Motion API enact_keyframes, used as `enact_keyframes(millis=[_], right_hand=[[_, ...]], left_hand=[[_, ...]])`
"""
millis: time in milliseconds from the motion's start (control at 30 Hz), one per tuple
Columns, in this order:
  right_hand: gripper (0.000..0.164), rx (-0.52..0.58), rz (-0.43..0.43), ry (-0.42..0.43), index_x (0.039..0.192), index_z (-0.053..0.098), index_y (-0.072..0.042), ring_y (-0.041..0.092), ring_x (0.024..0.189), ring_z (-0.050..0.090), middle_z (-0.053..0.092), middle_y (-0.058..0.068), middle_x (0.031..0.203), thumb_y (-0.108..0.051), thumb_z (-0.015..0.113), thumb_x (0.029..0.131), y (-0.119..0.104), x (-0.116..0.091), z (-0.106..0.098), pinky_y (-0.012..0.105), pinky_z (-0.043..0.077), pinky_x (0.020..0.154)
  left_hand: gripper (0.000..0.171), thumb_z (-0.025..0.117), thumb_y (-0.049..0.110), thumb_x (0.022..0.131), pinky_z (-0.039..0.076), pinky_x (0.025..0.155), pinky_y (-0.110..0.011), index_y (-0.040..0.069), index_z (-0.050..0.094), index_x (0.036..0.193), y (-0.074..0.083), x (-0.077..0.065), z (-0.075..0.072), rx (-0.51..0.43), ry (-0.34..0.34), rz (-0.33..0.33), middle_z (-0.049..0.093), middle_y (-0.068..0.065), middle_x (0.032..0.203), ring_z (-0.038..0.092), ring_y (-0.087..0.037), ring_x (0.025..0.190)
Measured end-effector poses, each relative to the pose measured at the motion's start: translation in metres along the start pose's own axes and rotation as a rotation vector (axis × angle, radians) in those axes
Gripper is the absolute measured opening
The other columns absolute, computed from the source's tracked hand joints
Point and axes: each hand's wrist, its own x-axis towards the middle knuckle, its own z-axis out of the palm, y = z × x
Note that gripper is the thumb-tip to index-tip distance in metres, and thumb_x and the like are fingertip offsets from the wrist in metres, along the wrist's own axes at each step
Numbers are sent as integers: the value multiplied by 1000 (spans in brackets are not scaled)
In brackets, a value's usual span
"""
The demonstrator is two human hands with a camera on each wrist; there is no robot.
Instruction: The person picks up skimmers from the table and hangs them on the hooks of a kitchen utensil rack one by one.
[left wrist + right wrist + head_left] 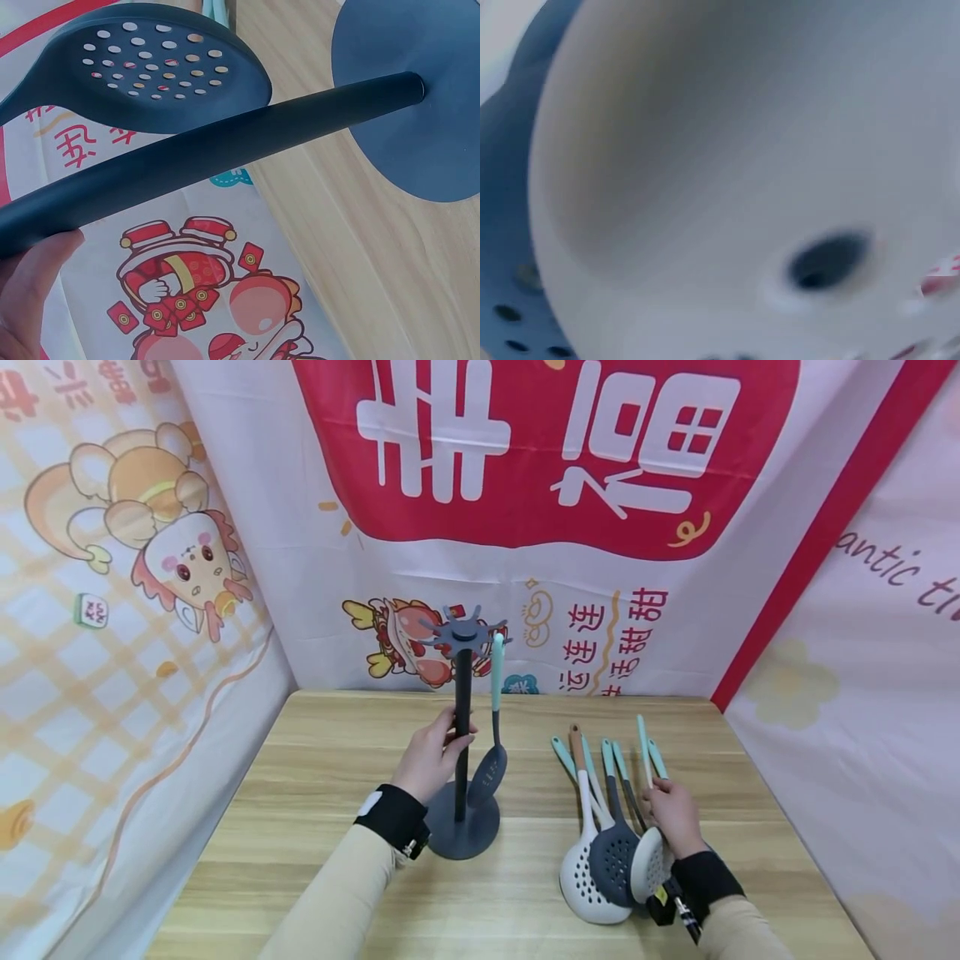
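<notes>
My left hand (431, 756) grips the black pole of a utensil stand (462, 735), which stands upright on its round grey base. A dark grey skimmer (489, 777) with a mint handle hangs from the hooked top; its perforated bowl (157, 64) shows beside the pole in the left wrist view. My right hand (675, 817) holds a white skimmer (648, 865) by its mint-ended handle, bowl tilted up. That pale bowl (705, 187) fills most of the right wrist view, blurred. Under and beside it lie another dark grey skimmer (613, 864) and a white skimmer (585, 885) with a brown-tipped handle.
Several more mint handles (619, 760) fan out toward the back of the wooden table (337, 743), their heads partly covered by the skimmers. A printed cloth (315, 643) hangs behind the table's back edge, and more cloth hangs along both sides.
</notes>
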Motion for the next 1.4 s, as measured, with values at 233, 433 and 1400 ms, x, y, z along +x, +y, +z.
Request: enact_keyframes(millis=[233, 433, 1400], right_hand=[[51, 8, -8, 5, 141, 47, 7, 29, 92, 60, 60, 27, 128, -22, 51, 100, -28, -11, 0, 25, 44, 67], [49, 56, -53, 26, 140, 50, 3, 14, 78, 56, 60, 23, 125, -23, 56, 99, -48, -17, 2, 23, 45, 66], [31, 321, -315, 43, 128, 64, -6, 11, 77, 61, 66, -5, 93, -9, 62, 97, -131, -77, 12, 22, 50, 71]], left_hand=[[21, 60, 9, 98, 57, 92, -45, 8, 57, 119, 0, -1, -1, 10, 20, 26, 71, -9, 112, 71, -27, 105], [20, 61, 10, 98, 58, 91, -44, 9, 58, 118, 0, -3, 0, 16, 41, 23, 72, -9, 111, 72, -27, 104], [27, 66, 20, 93, 60, 83, -44, 12, 62, 119, 4, -9, 10, 14, 152, 22, 75, -11, 109, 74, -28, 98]])
